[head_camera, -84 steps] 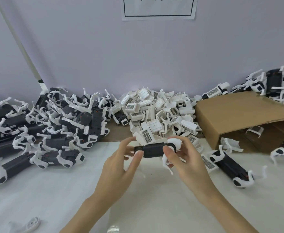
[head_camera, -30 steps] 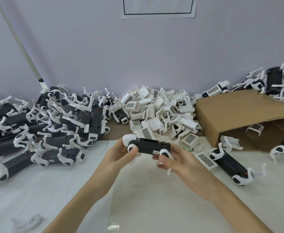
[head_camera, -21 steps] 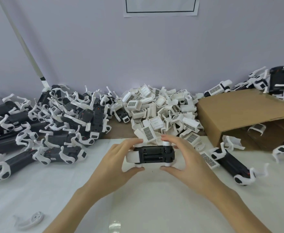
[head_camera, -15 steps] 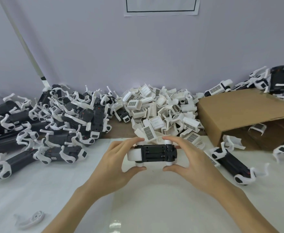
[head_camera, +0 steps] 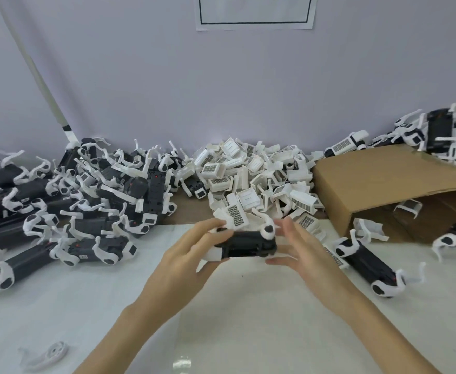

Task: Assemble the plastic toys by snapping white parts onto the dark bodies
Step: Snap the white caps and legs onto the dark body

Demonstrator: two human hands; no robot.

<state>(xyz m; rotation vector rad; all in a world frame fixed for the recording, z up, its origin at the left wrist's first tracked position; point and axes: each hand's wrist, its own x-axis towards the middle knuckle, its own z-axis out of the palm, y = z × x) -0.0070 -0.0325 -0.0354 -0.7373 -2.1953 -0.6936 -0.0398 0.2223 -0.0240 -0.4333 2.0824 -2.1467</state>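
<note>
Both forearms are being extended forward from the lower edge of the view, converging above the white table cover (head_camera: 248, 306). The left hand (head_camera: 183, 261) is being held palm inward, its fingers and thumb curled round the left end of the dark body (head_camera: 248, 242), which is thereby being gripped. The right hand (head_camera: 306, 256) is being held just beside the body's right end, fingers loosely spread and blurred; whether the body is being touched cannot be told. The body is being kept between the hands, its long axis running left to right, roughly level. White parts (head_camera: 269, 230) are seated on its upper corners. Beyond the fingertips, a heap of loose white pieces (head_camera: 253, 179) is lying.
</note>
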